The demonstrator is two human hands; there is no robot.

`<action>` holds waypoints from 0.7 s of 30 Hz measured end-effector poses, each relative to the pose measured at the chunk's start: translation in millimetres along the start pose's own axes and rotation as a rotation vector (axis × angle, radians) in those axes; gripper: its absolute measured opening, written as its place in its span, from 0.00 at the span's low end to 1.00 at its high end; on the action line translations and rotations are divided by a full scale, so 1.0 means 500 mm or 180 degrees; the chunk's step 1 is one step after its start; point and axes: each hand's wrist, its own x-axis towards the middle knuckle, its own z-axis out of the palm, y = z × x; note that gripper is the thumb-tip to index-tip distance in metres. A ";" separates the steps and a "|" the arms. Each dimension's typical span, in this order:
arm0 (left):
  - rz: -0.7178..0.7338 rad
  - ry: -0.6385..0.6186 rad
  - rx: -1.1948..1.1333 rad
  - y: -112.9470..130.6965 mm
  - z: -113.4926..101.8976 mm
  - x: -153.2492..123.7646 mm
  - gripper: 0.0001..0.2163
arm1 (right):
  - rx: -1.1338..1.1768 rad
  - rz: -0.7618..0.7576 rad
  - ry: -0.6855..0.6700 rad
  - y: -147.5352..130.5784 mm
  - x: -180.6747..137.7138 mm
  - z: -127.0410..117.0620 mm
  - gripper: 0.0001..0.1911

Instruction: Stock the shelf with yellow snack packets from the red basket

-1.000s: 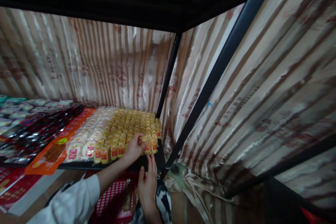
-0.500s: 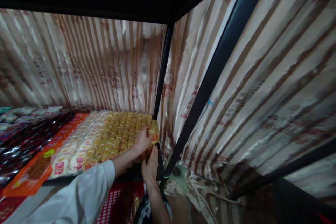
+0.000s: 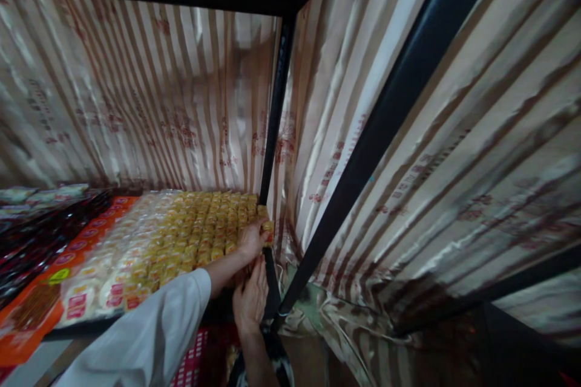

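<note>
Rows of small yellow-wrapped snack packets (image 3: pixel 200 233) fill the right end of a dark shelf. At the far right corner of these rows, my left hand (image 3: pixel 253 239) is closed with its fingertips on a yellow snack packet (image 3: pixel 267 228) beside the shelf post. Below it, my right hand (image 3: pixel 252 297) is held upright with its fingers stretched out, close to the front end of the rightmost row. The left hand partly covers the right hand's fingertips, so whether they touch a packet cannot be seen.
Clear-wrapped white snacks (image 3: pixel 111 290), orange packs (image 3: pixel 39 317) and dark shiny packs (image 3: pixel 49 242) lie to the left. A dark post (image 3: pixel 275 115) and a slanted bar (image 3: pixel 363 163) frame the corner. Striped curtains (image 3: pixel 204 103) hang behind. A red basket (image 3: pixel 190 360) stands below.
The view has shifted a little, moving the shelf goods leftward. My left hand stays at the corner packet, which now shows less beyond the fingers. My right hand remains below it.
</note>
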 end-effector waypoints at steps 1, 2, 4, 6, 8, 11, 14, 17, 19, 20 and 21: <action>0.0035 -0.0009 0.0009 -0.003 0.002 0.001 0.19 | -0.0006 -0.0013 0.0022 0.002 -0.001 0.002 0.29; 0.0062 -0.0016 0.0020 -0.005 0.004 0.001 0.18 | -0.0025 -0.0028 0.0038 0.004 -0.002 0.004 0.29; 0.0135 -0.0070 0.0191 -0.007 0.005 0.001 0.17 | -0.0081 -0.0071 0.0033 0.009 -0.003 0.008 0.30; 0.0208 -0.0178 0.0452 -0.005 0.004 0.000 0.16 | -0.0149 -0.0103 -0.0012 0.014 -0.004 0.012 0.31; 0.0255 -0.0275 0.0695 -0.002 0.002 0.000 0.15 | -0.0210 -0.0089 -0.0036 0.017 -0.004 0.014 0.31; 0.0310 -0.0335 0.0904 0.003 0.002 -0.003 0.15 | -0.0264 -0.0028 -0.0039 0.017 -0.002 0.013 0.31; 0.0338 -0.0357 0.1109 0.007 0.004 -0.007 0.15 | -0.0300 -0.0014 -0.0069 0.012 -0.001 0.007 0.31; 0.0329 -0.0385 0.1293 0.010 0.009 -0.007 0.14 | -0.0372 -0.0042 -0.0105 0.010 -0.001 0.003 0.30; 0.0375 -0.0433 0.1386 0.011 0.013 -0.005 0.12 | -0.0426 -0.0081 -0.0095 0.012 -0.002 0.004 0.30; 0.0416 -0.0459 0.1422 0.012 0.016 -0.003 0.12 | -0.0450 -0.0105 -0.0075 0.014 -0.002 0.007 0.30; 0.0457 -0.0479 0.1456 0.012 0.018 -0.002 0.11 | -0.0468 -0.0133 -0.0054 0.016 -0.003 0.009 0.30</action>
